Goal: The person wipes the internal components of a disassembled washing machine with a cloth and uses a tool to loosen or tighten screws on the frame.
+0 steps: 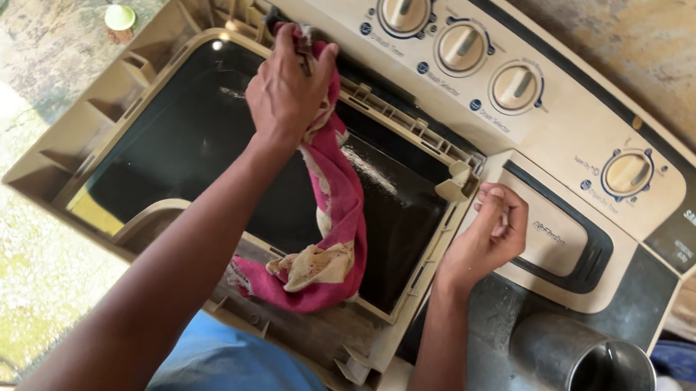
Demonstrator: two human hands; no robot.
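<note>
While my left hand [285, 91] grips a pink rag [334, 222] at the far rim of the open washing machine tub [178, 139], my right hand [492, 234] rests loosely curled on the spinner lid [561, 245], holding nothing; steel jug [595, 378] sits just right of that wrist.

Cloth [334, 222] over washer tub [189, 131], jug [595, 378] right (apparently on lid), dials [462, 48] behind

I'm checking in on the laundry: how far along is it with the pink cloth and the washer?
Done: the wash tub is open and looks dark inside. In hand: the left hand holds the pink cloth at the tub's back rim, its length hanging over the opening. The right hand rests on the spinner lid. Left: the cloth isn't in the tub yet; the metal jug stands untouched.
</note>
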